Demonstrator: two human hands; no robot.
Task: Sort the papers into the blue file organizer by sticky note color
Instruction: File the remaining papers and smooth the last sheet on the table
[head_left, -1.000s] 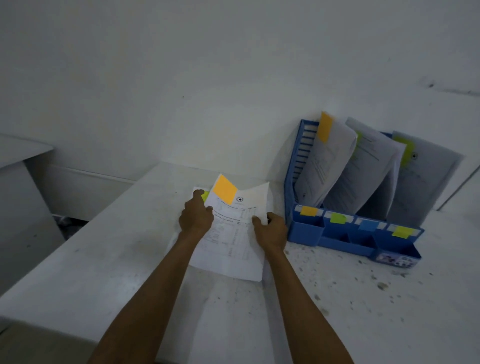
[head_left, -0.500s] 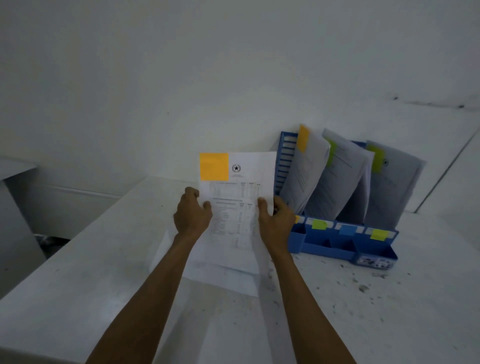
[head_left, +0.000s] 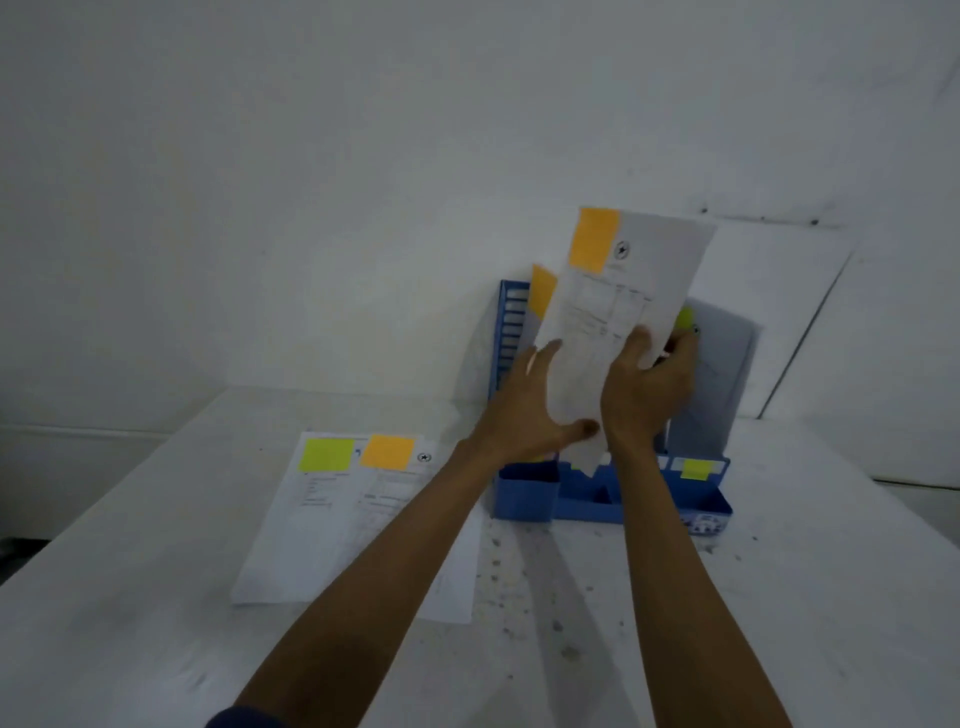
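Note:
A white paper with an orange sticky note (head_left: 623, 291) is held upright over the blue file organizer (head_left: 524, 493), which stands against the wall. My right hand (head_left: 647, 387) grips the sheet's right edge, thumb in front. My left hand (head_left: 530, 410) lies against its left edge with fingers spread and the thumb under the bottom corner. Another orange-tagged sheet (head_left: 543, 291) stands in the organizer's leftmost slot. A grey sheet (head_left: 727, 374) with a green note leans in a slot at the right. The middle slots are hidden behind my hands.
Two papers lie flat on the white table (head_left: 156, 597) left of the organizer, one with a green sticky note (head_left: 326, 454), the other with an orange sticky note (head_left: 388, 452). Coloured labels, one of them yellow (head_left: 696, 468), mark the organizer's front trays. The wall is right behind.
Both hands have carried the orange-tagged paper up and to the right, from above the table to over the organizer. The two papers underneath are now uncovered.

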